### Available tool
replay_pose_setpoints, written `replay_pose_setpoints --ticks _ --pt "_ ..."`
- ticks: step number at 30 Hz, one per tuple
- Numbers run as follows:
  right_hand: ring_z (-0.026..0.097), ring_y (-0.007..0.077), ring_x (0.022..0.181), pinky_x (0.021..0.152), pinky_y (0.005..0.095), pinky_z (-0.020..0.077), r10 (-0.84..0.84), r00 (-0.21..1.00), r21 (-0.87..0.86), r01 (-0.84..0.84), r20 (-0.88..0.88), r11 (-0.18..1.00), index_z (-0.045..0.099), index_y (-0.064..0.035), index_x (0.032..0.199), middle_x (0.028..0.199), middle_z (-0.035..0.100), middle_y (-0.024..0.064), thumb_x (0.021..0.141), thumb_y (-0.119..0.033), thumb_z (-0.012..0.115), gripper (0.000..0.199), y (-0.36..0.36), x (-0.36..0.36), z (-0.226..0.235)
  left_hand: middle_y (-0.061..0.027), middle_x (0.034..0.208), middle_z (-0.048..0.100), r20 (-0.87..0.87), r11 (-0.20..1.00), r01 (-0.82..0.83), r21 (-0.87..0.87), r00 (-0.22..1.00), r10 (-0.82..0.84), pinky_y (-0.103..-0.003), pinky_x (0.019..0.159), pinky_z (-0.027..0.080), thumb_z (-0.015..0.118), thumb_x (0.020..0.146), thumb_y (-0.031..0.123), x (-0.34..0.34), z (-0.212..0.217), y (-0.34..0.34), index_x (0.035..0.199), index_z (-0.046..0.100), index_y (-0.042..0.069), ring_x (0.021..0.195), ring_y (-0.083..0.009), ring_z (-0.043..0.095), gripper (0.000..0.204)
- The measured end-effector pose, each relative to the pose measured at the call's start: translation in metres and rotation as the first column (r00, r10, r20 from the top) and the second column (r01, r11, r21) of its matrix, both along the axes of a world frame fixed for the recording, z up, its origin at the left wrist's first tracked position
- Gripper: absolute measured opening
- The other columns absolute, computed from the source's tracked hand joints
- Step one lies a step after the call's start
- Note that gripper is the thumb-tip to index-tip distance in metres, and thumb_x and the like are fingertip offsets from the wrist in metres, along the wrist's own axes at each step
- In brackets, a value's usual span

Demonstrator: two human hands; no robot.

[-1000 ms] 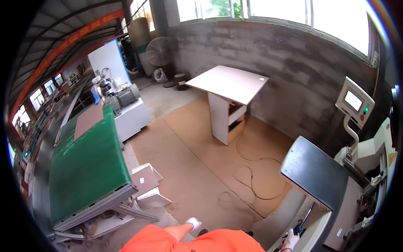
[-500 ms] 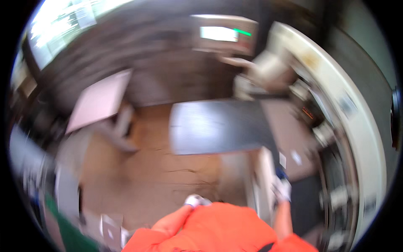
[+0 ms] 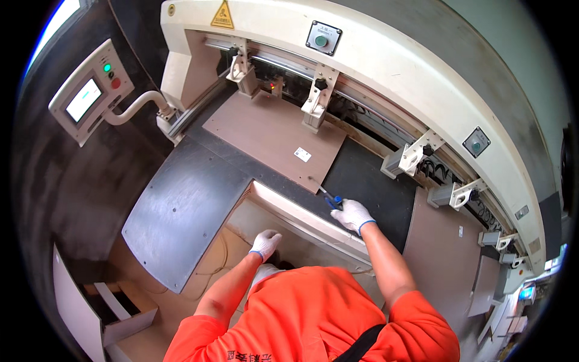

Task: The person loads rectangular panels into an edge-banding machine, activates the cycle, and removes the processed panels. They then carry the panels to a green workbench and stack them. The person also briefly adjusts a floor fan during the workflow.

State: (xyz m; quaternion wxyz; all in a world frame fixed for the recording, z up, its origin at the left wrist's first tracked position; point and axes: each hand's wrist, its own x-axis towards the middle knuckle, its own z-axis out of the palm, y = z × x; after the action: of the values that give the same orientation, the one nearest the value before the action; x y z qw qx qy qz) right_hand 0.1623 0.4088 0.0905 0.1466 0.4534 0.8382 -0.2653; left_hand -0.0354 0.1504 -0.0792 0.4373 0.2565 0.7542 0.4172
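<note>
A flat, rectangular, pale brown wood panel (image 3: 274,137) with one small white label near its right edge lies on the dark grey machine table (image 3: 187,211), its far edge pushed in under the cream-coloured machine housing (image 3: 386,66) and its near right corner pointing toward the person. At far left, one cream control box with a small screen and coloured buttons (image 3: 90,90) stands out on a bent arm. The left hand (image 3: 265,243), in a white knit glove, hangs low in front of the table's pale front edge, forearm bare below an orange sleeve, fingers curled loosely downward and holding nothing that shows. The right hand (image 3: 353,215), also in a white glove, reaches forward over the table with the arm nearly straight, its fingers closed around a slim tool with a blue handle and thin metal shaft (image 3: 329,198); the tool's tip points up-left and lies just at the panel's near corner, though whether it touches cannot be told. Further right, a second brown panel (image 3: 443,253) lies flat on the table beyond the right arm, well apart from the first. Along the housing, several cream clamp brackets (image 3: 316,99) hang down, two of them over the first panel, and two square button plates sit on its front
</note>
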Motion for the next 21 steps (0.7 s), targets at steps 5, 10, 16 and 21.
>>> replay_pose_setpoints --ticks 5,10,16,21 --pt "0.07 0.0429 0.108 0.095 0.0514 0.0546 -0.002 0.995 0.042 -0.002 0.103 0.999 0.069 -0.0019 0.115 0.114 0.072 0.0265 0.093 -0.033 0.062 0.039 -0.022 -0.042 0.012 -0.0102 0.096 0.075 0.197 1.0 -0.022 0.018 0.98 0.018 -0.032 0.075 0.054 0.067 0.097 0.03 -0.016 -0.031 0.024 0.118 0.072 -0.002 0.083 -0.0179 0.067 0.038" --pt "0.07 0.0453 0.104 0.092 0.053 0.0553 0.033 0.989 0.067 -0.043 0.141 0.997 0.068 -0.0012 0.112 0.109 0.072 0.0277 0.092 -0.03 0.06 0.037 -0.04 -0.053 0.003 -0.0037 0.084 0.069 0.513 0.983 -0.182 -0.026 0.841 0.169 -0.028 0.061 0.049 0.065 0.102 0.035 -0.045 -0.043 0.056 0.114 0.07 0.001 0.068 -0.0133 0.061 0.037" --pt "0.071 0.045 0.099 0.088 0.0497 0.0558 0.284 0.933 -0.297 -0.214 0.22 0.931 0.075 -0.0001 0.104 0.108 0.073 0.0271 0.085 -0.028 0.06 0.037 -0.118 -0.061 -0.006 -0.0131 0.105 0.072 0.797 0.906 -0.395 -0.153 0.493 0.349 -0.037 0.075 0.052 0.046 0.099 0.073 -0.079 -0.027 0.099 0.136 0.058 -0.001 0.079 -0.0243 0.067 0.083" --pt "0.053 0.0079 0.058 0.05 0.0288 0.0426 -0.695 0.686 -0.683 0.405 -0.213 0.609 0.067 -0.0104 0.092 0.072 0.059 -0.0012 0.089 -0.025 0.077 0.018 -0.159 -0.022 -0.01 -0.006 0.079 0.066 0.805 0.938 -0.341 -0.067 0.536 0.253 -0.031 0.059 0.044 0.055 0.099 0.068 -0.098 -0.017 0.11 0.112 0.061 -0.002 0.06 -0.0161 0.057 0.071"
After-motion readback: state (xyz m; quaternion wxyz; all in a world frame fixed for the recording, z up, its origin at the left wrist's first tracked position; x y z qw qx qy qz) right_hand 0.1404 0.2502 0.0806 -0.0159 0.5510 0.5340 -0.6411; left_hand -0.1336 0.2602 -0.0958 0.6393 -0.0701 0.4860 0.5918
